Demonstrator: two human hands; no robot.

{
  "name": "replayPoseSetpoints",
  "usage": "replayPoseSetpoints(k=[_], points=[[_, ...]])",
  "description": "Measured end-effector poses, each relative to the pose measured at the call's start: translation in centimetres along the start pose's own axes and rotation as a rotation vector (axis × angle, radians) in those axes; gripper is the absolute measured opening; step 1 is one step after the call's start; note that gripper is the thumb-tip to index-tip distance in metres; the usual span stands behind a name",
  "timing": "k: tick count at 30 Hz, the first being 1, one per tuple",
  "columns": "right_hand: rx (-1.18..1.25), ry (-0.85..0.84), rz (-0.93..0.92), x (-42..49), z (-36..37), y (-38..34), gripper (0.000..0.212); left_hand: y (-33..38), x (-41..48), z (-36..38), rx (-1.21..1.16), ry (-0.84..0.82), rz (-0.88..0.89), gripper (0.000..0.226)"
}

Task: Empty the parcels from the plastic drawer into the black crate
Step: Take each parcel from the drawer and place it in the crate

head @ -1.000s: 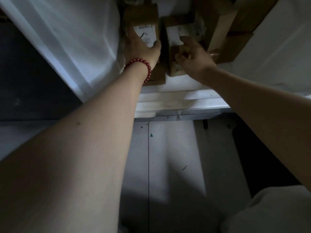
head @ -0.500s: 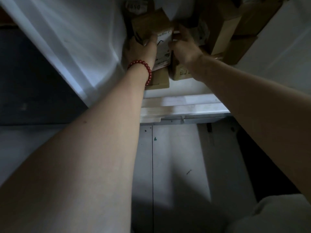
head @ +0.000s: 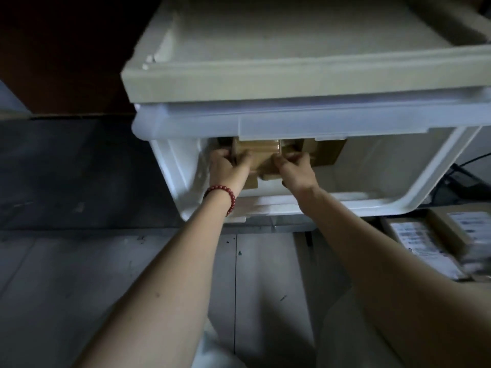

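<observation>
Two hands on one cluster of brown parcels (head: 263, 156). The left hand (head: 228, 167) is curled round the cluster's left edge; the right hand (head: 296, 170) is clamped on its right side. The cluster sits inside the open white plastic drawer (head: 398, 205), back left, partly under the cabinet's front lip (head: 292, 123). One more brown parcel (head: 329, 154) lies just right of the right hand. Red bead bracelet (head: 221, 193) on the left wrist. Labelled parcels (head: 414, 240), blurred, lie low right beside the drawer; too dark to tell what holds them. Grey floor (head: 106, 274) below.
</observation>
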State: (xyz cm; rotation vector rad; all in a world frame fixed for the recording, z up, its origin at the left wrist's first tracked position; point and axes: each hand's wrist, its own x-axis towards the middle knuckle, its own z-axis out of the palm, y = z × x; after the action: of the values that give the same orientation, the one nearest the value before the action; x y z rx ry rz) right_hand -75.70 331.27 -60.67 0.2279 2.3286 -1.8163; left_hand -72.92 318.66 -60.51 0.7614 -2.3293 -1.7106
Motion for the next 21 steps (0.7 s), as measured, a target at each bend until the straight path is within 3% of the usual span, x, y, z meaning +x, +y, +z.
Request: replayPoseSetpoints(k=[4,8,11,15,21], points=[[-0.106,-0.022,-0.054,-4.5,-1.8,0.2,0.042,0.4,-4.6,-1.0,0.058,-0.046,0.006,0.058],[-0.120,-0.084,-0.155,-8.7,-3.5,0.4,0.037,0.8,-9.1,-1.9,0.040,-0.071,-0.016,0.072],[-0.049,-0.117,-0.211,-11.6,-4.9,1.2,0.031,0.3,-12.3,-2.4,-0.026,-0.064,-0.035,0.065],[-0.032,-0.243,-0.185,-13.7,-6.4,2.5,0.031,-0.9,-15.8,-3.3,-0.081,-0.118,-0.028,0.046],[-0.050,-0.338,-0.077,-14.4,-7.9,2.7,0.032,-2.5,-18.3,-5.2,-0.095,-0.134,-0.008,0.058]])
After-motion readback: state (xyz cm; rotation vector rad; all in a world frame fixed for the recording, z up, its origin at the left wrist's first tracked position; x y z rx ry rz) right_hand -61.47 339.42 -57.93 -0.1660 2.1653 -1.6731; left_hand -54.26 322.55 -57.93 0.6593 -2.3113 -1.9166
